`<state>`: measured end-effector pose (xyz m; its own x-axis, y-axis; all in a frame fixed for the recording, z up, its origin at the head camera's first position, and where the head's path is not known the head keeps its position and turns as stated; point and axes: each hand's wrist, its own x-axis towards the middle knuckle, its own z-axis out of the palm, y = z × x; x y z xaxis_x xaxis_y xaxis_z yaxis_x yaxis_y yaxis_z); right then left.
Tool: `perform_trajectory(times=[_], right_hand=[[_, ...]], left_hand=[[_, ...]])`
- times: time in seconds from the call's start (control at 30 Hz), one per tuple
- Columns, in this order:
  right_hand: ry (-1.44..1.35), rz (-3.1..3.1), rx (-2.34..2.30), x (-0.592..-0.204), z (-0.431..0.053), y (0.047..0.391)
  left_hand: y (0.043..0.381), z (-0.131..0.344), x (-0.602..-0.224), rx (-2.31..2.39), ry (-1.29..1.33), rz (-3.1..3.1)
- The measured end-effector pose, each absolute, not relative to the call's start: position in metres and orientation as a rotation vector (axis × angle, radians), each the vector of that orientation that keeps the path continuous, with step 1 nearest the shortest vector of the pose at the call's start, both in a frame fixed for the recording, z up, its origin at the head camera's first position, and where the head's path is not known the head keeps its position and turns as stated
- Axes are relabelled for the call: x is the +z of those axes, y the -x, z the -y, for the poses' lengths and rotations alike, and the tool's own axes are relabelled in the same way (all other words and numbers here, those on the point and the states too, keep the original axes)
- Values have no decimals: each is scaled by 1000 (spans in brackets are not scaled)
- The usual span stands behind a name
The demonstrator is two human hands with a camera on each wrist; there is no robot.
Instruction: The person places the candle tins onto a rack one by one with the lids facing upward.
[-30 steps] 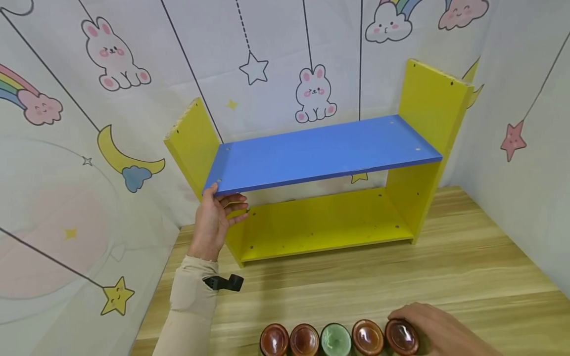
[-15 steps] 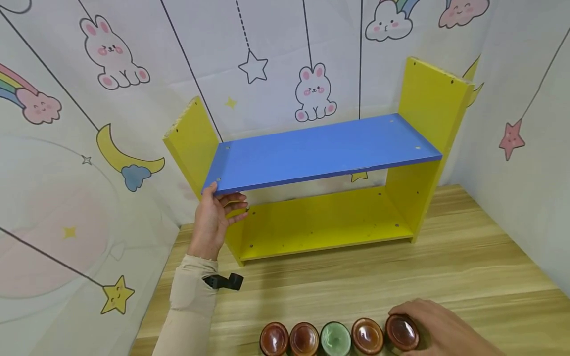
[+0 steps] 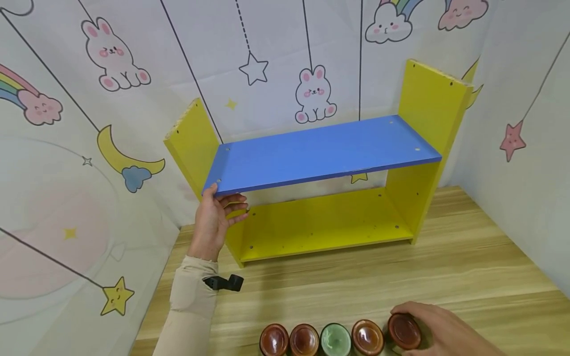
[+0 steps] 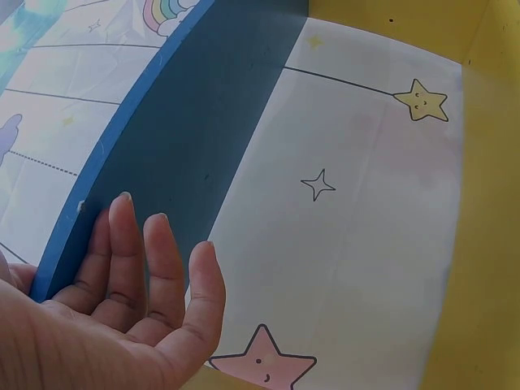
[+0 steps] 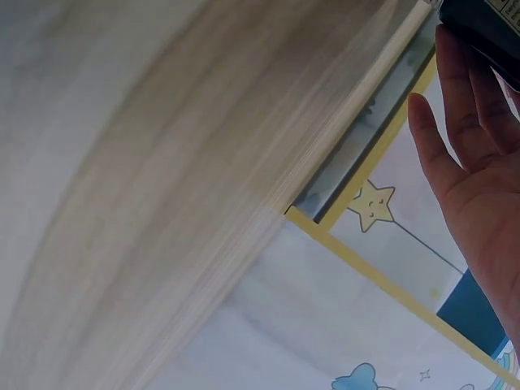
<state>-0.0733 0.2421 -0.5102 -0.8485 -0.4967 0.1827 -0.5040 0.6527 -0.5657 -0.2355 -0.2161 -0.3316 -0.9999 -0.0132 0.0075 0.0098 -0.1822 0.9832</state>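
Observation:
My left hand grips the blue shelf board at its front left corner, thumb on top and fingers underneath. In the left wrist view those fingers curve up beside the board's underside, some of them apart from it. My right hand holds a jar-like container with a dark red-brown round top, at the right end of a row. In the right wrist view its dark body shows a label at the upper right edge, above my fingers. Beside it in the row stands an orange-brown round top.
The blue board spans two yellow side panels above a yellow bottom board. Left along the row are a green round top and two red-brown ones. Everything stands on a wood-grain table before a printed cloth backdrop.
The dark container in my right hand has shifted slightly to the right and up in the view, widening the gap to its neighbour. My left hand stays on the board.

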Motion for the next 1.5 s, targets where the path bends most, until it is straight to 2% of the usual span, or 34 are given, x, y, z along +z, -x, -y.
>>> perform_trajectory(times=[0.7, 1.5], right_hand=[[-992, 2778, 1282, -514, -250, 77], [-980, 2776, 1196, -513, -269, 81]], left_hand=[[234, 217, -333, -2401, 0, 1996], [235, 217, -333, -2408, 31, 1982]])
